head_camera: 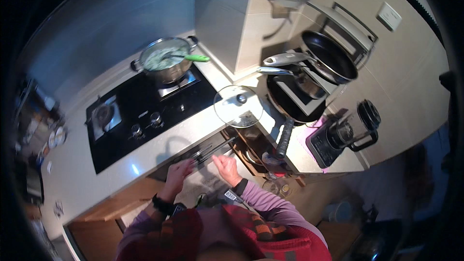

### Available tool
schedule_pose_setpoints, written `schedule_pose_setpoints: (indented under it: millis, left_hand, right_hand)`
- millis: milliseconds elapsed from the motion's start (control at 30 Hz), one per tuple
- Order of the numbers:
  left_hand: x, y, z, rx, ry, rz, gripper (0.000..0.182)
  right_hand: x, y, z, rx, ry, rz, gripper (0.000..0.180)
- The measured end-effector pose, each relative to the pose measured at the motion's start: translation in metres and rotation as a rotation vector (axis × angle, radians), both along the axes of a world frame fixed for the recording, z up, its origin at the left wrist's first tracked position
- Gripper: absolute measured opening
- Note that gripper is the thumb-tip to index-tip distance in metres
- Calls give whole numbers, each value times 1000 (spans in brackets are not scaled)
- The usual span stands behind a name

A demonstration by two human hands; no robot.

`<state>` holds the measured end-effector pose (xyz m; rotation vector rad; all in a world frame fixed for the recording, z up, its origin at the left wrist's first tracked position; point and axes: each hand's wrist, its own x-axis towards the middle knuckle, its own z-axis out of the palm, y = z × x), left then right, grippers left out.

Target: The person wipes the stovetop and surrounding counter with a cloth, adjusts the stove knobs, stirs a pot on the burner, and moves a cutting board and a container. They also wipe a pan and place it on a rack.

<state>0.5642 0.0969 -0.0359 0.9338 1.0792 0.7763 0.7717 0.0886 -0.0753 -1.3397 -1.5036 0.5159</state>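
My left hand (178,177) and my right hand (226,168) are held apart in front of my body, below the counter edge, with fingers curled. Whether either holds anything cannot be told. Between and beyond them are a thin dark rod (217,145) and an open drawer or cabinet front. A steel two-handled pot (168,69) with pale green, foamy contents stands on the rear burner of a black gas hob (127,130). A green-handled utensil (197,58) rests in it. A round glass lid (238,107) with a dark knob lies at the counter corner.
Frying pans (329,57) and a small saucepan (311,85) are stacked at the right. A black blender (335,139) stands on a pink mat near the counter end. An open wooden cabinet (250,145) lies below the counter. A bluish bucket (338,210) is on the floor.
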Motion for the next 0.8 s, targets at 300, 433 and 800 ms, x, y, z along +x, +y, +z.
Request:
schedule_pose_setpoints:
  millis: [300,433,800]
  left_hand:
    - [24,-11,7,-49,-715,-139,57]
    - [33,-22,18,-13,-807,-339,52]
    - [-22,-57,52,-9,-717,-530,40]
  right_hand:
    - [-46,-22,100,341,-186,293,41]
    - [-77,-42,110,448,-328,601,44]
    - [-115,-68,89,703,-429,396,46]
